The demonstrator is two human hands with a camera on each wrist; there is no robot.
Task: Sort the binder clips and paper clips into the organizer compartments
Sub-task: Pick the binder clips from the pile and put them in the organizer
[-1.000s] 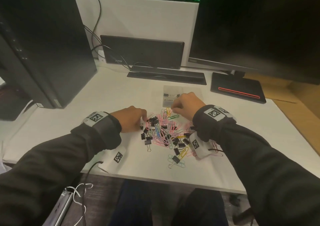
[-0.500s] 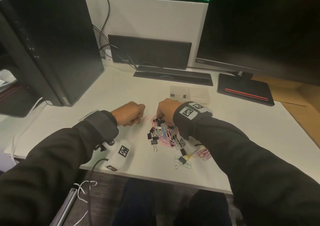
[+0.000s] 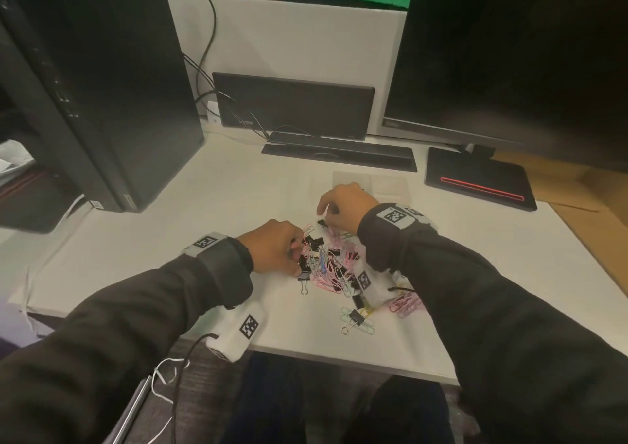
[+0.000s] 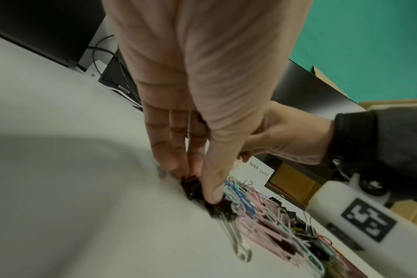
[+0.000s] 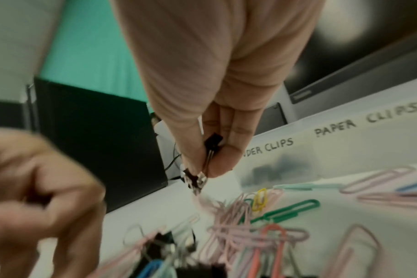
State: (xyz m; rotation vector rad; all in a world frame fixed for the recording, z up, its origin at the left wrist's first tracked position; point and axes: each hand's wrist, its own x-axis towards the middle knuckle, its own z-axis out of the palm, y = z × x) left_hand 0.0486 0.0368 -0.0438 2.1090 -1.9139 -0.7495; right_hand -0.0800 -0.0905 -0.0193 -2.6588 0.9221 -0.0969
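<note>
A mixed pile (image 3: pixel 331 268) of black binder clips and coloured paper clips lies on the white desk. My left hand (image 3: pixel 296 257) is at the pile's left edge, and in the left wrist view my left hand (image 4: pixel 195 185) has thumb and fingers pinched on a black binder clip (image 4: pixel 191 186). My right hand (image 3: pixel 323 218) hovers over the pile's far edge. The right wrist view shows my right hand (image 5: pixel 207 165) pinching a small black binder clip (image 5: pixel 212 143), with another black clip (image 5: pixel 194 179) hanging at the fingertips. Just behind is the clear organizer (image 5: pixel 345 150), labelled for binder clips and paper clips.
A computer tower (image 3: pixel 95 87) stands at the left and a monitor (image 3: pixel 509 53) with its black base (image 3: pixel 475 178) at the right. A black bar (image 3: pixel 339 153) lies behind the organizer (image 3: pixel 390 183). Loose clips (image 3: pixel 356 319) lie near the desk's front edge (image 3: pixel 339 363).
My left hand has moved right, from beside the pile onto its left edge. My right hand has shifted to the pile's far edge and holds black binder clips.
</note>
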